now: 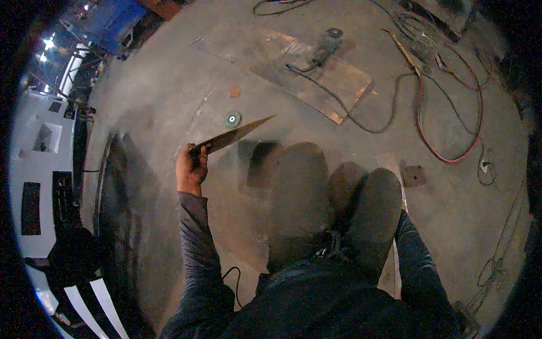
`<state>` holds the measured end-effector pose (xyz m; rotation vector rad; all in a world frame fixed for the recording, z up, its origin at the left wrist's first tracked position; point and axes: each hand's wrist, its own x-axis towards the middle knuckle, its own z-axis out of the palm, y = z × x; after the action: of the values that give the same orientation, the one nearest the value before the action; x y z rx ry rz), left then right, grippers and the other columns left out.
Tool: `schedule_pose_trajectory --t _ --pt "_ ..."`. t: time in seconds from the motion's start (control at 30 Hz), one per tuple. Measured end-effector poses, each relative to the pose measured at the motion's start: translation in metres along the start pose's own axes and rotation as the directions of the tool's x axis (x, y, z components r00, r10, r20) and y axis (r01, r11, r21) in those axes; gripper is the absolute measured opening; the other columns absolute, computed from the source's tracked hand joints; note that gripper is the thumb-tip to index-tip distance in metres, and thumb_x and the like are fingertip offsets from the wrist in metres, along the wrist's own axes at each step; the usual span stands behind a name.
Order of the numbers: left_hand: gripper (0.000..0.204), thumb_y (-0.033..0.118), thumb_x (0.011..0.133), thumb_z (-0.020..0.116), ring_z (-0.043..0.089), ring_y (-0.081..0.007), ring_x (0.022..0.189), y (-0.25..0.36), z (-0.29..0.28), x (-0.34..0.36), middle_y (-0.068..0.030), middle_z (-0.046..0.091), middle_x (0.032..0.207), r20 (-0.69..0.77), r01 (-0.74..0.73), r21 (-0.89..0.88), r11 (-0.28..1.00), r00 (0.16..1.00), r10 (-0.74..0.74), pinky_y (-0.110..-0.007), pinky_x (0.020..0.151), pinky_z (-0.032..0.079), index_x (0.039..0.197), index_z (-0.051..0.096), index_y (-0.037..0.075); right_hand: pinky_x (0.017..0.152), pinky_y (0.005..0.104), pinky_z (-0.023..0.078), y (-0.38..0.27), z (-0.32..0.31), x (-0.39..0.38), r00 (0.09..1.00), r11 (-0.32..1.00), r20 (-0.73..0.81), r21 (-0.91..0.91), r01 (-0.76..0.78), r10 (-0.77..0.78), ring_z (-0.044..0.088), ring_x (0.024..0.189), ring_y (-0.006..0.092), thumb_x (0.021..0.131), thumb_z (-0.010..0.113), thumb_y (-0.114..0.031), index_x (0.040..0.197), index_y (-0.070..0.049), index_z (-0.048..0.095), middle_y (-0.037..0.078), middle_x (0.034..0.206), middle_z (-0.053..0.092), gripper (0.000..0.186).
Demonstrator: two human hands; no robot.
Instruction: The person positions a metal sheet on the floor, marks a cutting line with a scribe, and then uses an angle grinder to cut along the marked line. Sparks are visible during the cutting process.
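Note:
My left hand (193, 166) grips one end of a thin, flat, dark metal plate (237, 131), which angles up and to the right over the floor. A round disc with a pale centre (231, 119) lies just beyond it, near a small brown square piece (235, 91). My right sleeve reaches down beside my right thigh, and the hand is hidden there, next to a long pale strip (395, 277). A dark square plate (414, 175) lies to the right of my knees.
Ahead, a brown board (354, 101) lies under a corded power tool (327, 45). A yellow-handled torch (402, 50) and looping hoses (452, 159) lie at right. A white panelled structure (48, 147) stands left, and a blue object (113, 25) sits at upper left.

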<state>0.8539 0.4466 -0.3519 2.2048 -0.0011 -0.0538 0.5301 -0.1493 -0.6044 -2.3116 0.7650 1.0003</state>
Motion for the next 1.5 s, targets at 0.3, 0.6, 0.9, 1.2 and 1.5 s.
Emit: schedule_pose_trajectory --t 0.3,0.6,0.9,1.2,1.5 --pt "0.01 0.001 0.097 0.06 0.064 -0.0137 0.096 -0.025 -0.054 0.045 -0.0095 0.073 0.104 0.104 0.069 -0.249 0.966 0.994 -0.044 -0.024 0.082 0.053 0.107 0.059 -0.001 0.07 0.0356 0.052 -0.094 0.006 -0.026 1.0 0.928 0.03 0.371 -0.009 -0.002 0.065 0.076 0.0221 0.095 0.062 -0.028 0.11 -0.006 0.064 0.01 0.091 0.069 0.027" --pt "0.015 0.011 0.098 0.057 0.069 -0.0262 0.092 -0.052 -0.093 0.05 -0.0138 0.074 0.1 -0.015 -0.065 0.314 0.947 0.997 0.073 -0.034 0.081 0.052 0.1 0.07 0.003 0.071 0.0344 0.052 -0.191 -0.101 -0.032 0.933 0.739 0.237 0.672 0.045 -0.272 0.065 0.077 0.0213 0.095 0.062 -0.026 0.112 -0.006 0.063 0.01 0.092 0.068 0.026" --pt "0.012 -0.004 0.099 0.051 0.064 -0.0145 0.096 -0.057 -0.102 0.02 -0.0115 0.068 0.104 -0.047 0.178 -0.361 0.915 0.977 -0.209 -0.021 0.085 0.056 0.107 0.059 -0.006 0.071 0.0323 0.052 -0.355 -0.178 0.023 0.669 0.748 0.484 0.642 0.167 -0.564 0.064 0.076 0.0199 0.096 0.062 -0.019 0.115 -0.005 0.061 0.009 0.091 0.067 0.023" --pt "0.014 0.003 0.099 0.052 0.063 -0.0187 0.088 -0.076 -0.079 -0.021 -0.0141 0.066 0.102 0.095 0.235 -0.949 0.21 0.849 -0.52 -0.024 0.076 0.055 0.111 0.056 -0.004 0.07 0.0337 0.054 -0.337 -0.127 0.141 0.833 0.795 0.358 0.587 0.151 -0.423 0.064 0.08 0.0198 0.097 0.06 -0.02 0.124 -0.006 0.059 0.01 0.098 0.066 0.03" --pt "0.027 0.019 0.101 0.054 0.068 -0.0249 0.079 -0.053 -0.076 -0.023 -0.0266 0.066 0.1 0.188 0.216 -0.976 -0.038 0.735 -0.652 -0.023 0.064 0.061 0.107 0.055 -0.008 0.068 0.0351 0.054 -0.365 -0.211 0.196 0.94 0.727 0.062 0.652 0.216 -0.336 0.063 0.08 0.0213 0.096 0.06 -0.037 0.129 -0.008 0.056 0.011 0.101 0.066 0.044"
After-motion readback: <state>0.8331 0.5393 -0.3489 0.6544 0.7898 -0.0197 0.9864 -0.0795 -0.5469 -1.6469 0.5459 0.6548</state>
